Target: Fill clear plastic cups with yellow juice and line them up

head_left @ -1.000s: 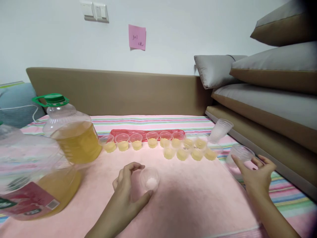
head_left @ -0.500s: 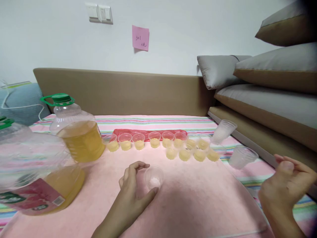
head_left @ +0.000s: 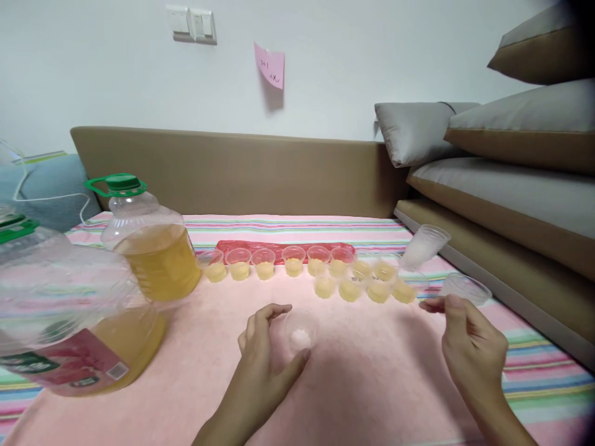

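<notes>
A small clear plastic cup (head_left: 301,337) stands on the pink cloth, with a whitish patch at its base. My left hand (head_left: 267,353) curls around its left side, index finger by the rim and thumb at the near side. To the right, my right hand (head_left: 471,337) hovers over the cloth with its fingers closed together; whatever they may hold is hidden. Its fingertips are near the rightmost cup of yellow liquid (head_left: 403,291). Several more cups with yellow liquid (head_left: 294,266) line the back, some in a second row at the right.
Two large green-capped bottles of yellow liquid, one farther back (head_left: 158,260) and one nearer (head_left: 83,334), stand at the left. A stack of clear cups (head_left: 425,244) and another (head_left: 465,288) lie at the right. Red plastic (head_left: 274,248) lies behind the cups. Stacked cushions (head_left: 511,179) rise at the right.
My right hand has moved left and inward, from the far right to beside the filled cups. My left hand stays around the cup. The view has shifted slightly.
</notes>
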Available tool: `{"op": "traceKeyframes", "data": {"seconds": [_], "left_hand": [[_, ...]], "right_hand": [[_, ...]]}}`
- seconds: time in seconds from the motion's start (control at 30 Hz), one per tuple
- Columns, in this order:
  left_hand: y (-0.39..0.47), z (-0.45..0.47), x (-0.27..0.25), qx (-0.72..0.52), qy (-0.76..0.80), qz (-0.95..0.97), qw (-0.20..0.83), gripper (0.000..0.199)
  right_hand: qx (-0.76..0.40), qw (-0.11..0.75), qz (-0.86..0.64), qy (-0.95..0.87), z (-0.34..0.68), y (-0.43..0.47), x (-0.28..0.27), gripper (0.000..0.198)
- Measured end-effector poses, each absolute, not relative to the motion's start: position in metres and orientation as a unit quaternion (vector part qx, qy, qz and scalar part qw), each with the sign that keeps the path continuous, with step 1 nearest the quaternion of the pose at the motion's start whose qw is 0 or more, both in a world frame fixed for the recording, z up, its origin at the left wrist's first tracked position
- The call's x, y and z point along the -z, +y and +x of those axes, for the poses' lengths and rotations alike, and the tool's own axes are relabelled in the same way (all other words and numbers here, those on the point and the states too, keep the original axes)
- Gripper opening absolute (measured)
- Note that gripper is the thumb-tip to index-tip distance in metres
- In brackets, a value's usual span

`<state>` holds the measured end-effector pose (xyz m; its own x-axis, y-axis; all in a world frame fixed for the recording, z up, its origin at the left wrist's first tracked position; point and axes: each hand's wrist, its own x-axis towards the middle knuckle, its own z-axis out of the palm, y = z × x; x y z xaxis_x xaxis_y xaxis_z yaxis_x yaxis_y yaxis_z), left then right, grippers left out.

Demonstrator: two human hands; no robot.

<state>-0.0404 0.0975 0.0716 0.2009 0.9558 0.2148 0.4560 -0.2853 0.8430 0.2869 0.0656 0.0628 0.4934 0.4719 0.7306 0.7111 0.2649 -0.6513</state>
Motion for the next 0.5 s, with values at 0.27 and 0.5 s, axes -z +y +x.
{"op": "traceKeyframes", "data": {"seconds": [0.27, 0.5], "left_hand": [[0.098, -0.04, -0.072, -0.405, 0.505, 0.691, 0.323, 0.054], [0.111, -0.054, -0.074, -0.478, 0.496, 0.672, 0.271, 0.037]], "right_hand": [[-0.011, 0.622, -0.617, -0.482, 0.277, 0.069, -0.056, 0.067], [-0.048, 0.631, -0.482, -0.605, 0.245, 0.048, -0.076, 0.048]]}}
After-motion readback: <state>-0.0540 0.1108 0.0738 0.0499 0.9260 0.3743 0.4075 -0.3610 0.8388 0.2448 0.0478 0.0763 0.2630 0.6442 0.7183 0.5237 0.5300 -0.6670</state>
